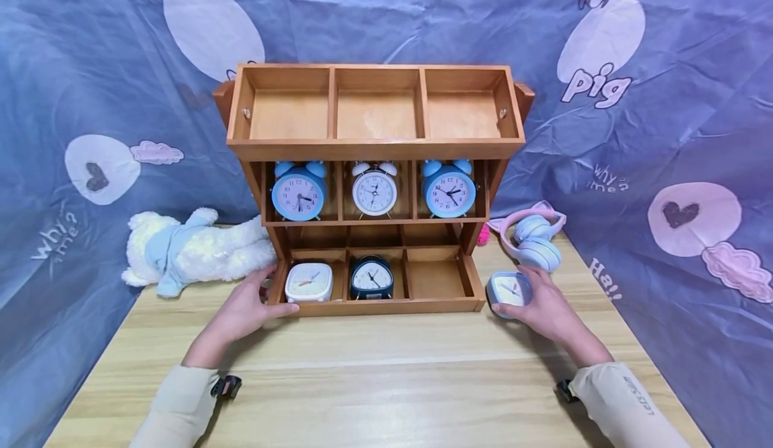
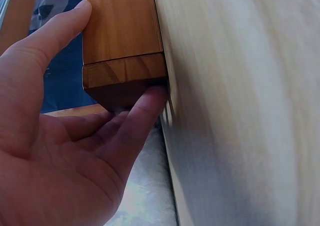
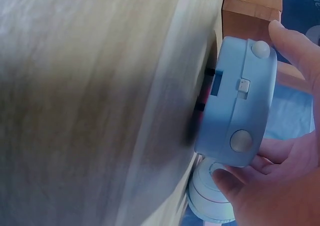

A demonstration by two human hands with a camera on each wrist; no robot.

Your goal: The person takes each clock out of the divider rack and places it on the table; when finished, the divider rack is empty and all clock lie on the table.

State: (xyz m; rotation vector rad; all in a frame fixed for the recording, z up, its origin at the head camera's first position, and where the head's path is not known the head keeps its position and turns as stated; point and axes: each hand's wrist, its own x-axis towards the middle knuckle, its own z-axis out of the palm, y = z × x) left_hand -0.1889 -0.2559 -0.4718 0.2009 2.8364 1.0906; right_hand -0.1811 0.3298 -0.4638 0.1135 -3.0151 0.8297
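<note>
A wooden three-tier shelf stands on the table. My left hand grips the front left corner of its bottom tier; in the left wrist view, thumb and fingers lie round the wooden corner. To the right of the shelf, my right hand holds a small light-blue alarm clock between thumb and fingers. Seen from the right wrist, this clock shows its knobs and a switch, close to the tabletop. In the bottom tier sit a white alarm clock and a dark green one.
The middle tier holds two blue twin-bell alarm clocks and a white one. A white plush bear lies at left. Pink and blue headphones lie behind my right hand. Blue patterned cloth hangs behind.
</note>
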